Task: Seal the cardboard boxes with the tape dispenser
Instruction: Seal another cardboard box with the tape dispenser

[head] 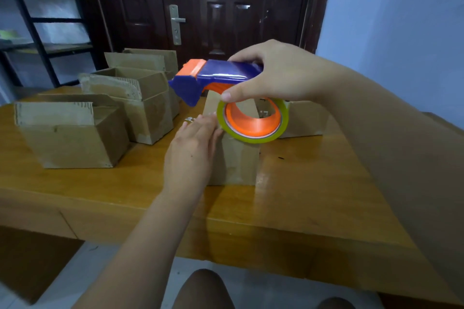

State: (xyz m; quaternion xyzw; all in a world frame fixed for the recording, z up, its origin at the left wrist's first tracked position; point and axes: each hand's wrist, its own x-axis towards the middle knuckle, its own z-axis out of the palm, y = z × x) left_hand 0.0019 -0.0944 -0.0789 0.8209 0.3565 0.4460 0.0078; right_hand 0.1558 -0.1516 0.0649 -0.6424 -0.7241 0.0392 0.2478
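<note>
My right grip is clenched around the tape dispenser, fingers over its blue top and thumb at the rim of the tape roll just below. Directly under that grip stands the box; I cannot tell whether the dispenser touches it. My left grip, below and left of the roll, is released, its straight fingers flat against the box's left side. Left of both grips sit three open boxes, and a far box lies beyond the roll, all on the wooden bench.
</note>
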